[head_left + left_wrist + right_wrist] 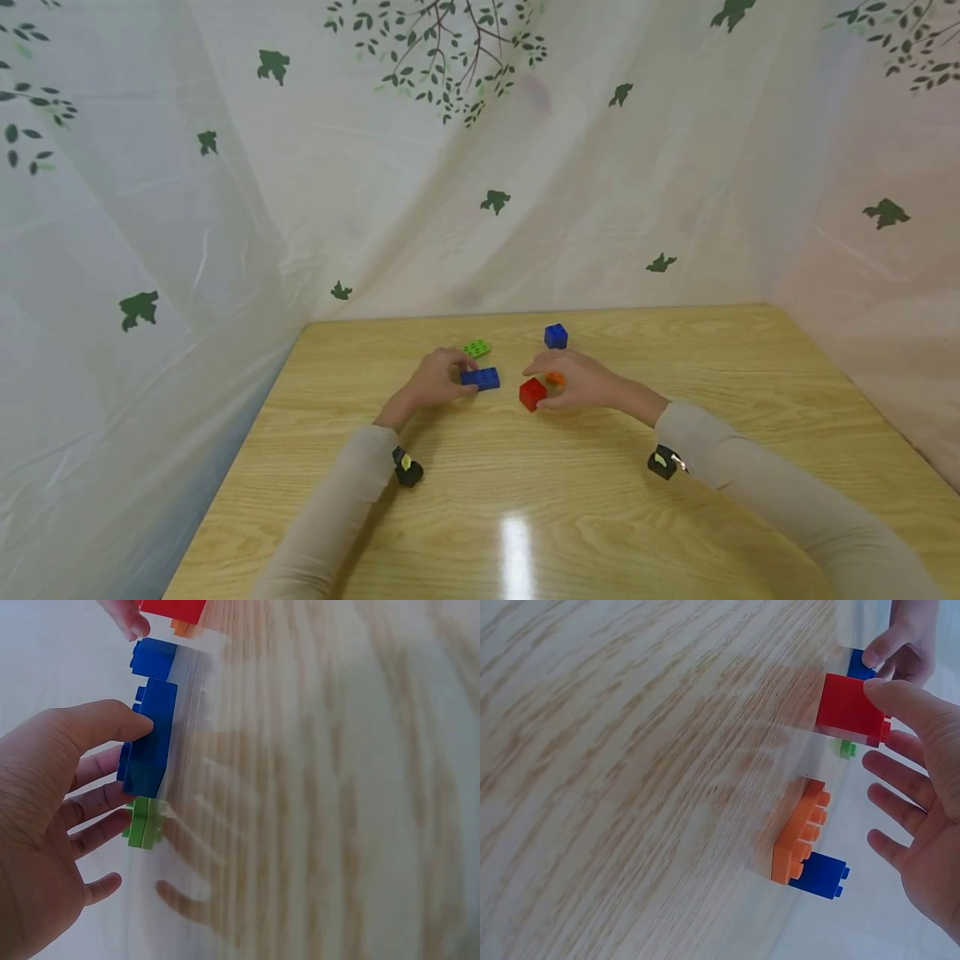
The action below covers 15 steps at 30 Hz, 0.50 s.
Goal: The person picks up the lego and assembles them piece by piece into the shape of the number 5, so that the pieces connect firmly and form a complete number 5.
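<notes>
The right hand (583, 379) pinches a red, cube-shaped plastic brick (532, 395); apart from it, the left hand (437, 379) pinches an oblong blue plastic brick (481, 379). On the pale wooden tabletop (480, 467), behind, lie an orange studded brick (791, 844), a flat lime-green studded brick (476, 348) and, farthest, a small blue plastic block (556, 337). A light, even pinch probably keeps both held bricks level.

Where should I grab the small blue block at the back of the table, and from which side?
I'd pinch the small blue block by its left and right walls, coming straight down from above. It stands studs up with flat, upright sides, and the low orange brick lies in front of it, so a low approach from the front would probably be more awkward.
</notes>
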{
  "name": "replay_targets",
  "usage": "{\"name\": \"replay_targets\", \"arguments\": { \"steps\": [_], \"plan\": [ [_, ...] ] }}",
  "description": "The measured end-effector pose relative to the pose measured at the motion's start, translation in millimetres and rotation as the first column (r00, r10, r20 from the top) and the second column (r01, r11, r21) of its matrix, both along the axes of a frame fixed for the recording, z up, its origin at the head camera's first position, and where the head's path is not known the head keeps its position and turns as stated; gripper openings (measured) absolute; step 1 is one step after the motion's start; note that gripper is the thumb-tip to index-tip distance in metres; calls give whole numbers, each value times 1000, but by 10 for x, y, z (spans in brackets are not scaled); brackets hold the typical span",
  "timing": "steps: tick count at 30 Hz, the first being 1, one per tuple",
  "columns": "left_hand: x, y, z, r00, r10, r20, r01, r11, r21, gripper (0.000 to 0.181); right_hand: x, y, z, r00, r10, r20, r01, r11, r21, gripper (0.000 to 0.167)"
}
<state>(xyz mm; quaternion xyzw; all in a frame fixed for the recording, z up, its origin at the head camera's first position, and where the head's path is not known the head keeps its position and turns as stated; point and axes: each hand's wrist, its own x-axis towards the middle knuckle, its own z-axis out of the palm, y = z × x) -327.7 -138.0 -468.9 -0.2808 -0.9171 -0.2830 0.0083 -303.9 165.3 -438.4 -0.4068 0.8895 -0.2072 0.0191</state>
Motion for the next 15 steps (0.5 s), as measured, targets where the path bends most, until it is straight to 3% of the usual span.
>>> {"name": "replay_targets", "arguments": {
  "steps": [15],
  "plan": [
    [-49,173,-51,996,-93,-8,93,995,24,29,-21,-25,-25,1000,6,-15,-6,1000,-9,45]
  ]
}}
